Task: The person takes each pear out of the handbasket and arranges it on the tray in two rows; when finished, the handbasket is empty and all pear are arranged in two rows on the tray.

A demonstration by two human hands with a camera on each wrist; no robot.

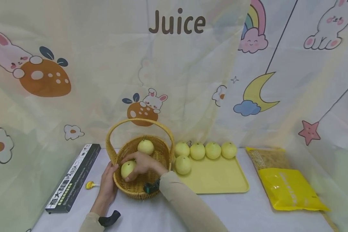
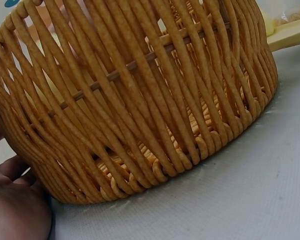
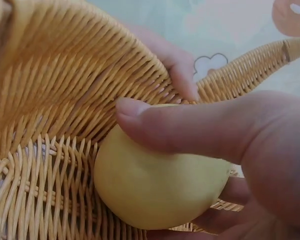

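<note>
A wicker basket [image 1: 134,193] with a tall arched handle stands on the table. My right hand [image 1: 143,162] reaches inside it and grips a round, pale-yellow pear [image 3: 160,185], thumb across one side and fingers curled round the other. Another pear [image 1: 146,147] lies at the back of the basket. At the basket's left side, my left hand [image 1: 108,182] holds the rim near the handle's base, a digit hooked over the edge. In the left wrist view, part of this hand [image 2: 17,200] shows against the woven wall.
Right of the basket, a yellow tray [image 1: 214,182] bears several more pears [image 1: 198,150] along its back and left edge. Farther right lie yellow food packets [image 1: 290,188]. On the left are a long pasta box [image 1: 73,178] and a lollipop [image 1: 90,185]. A printed curtain [image 1: 188,74] hangs behind.
</note>
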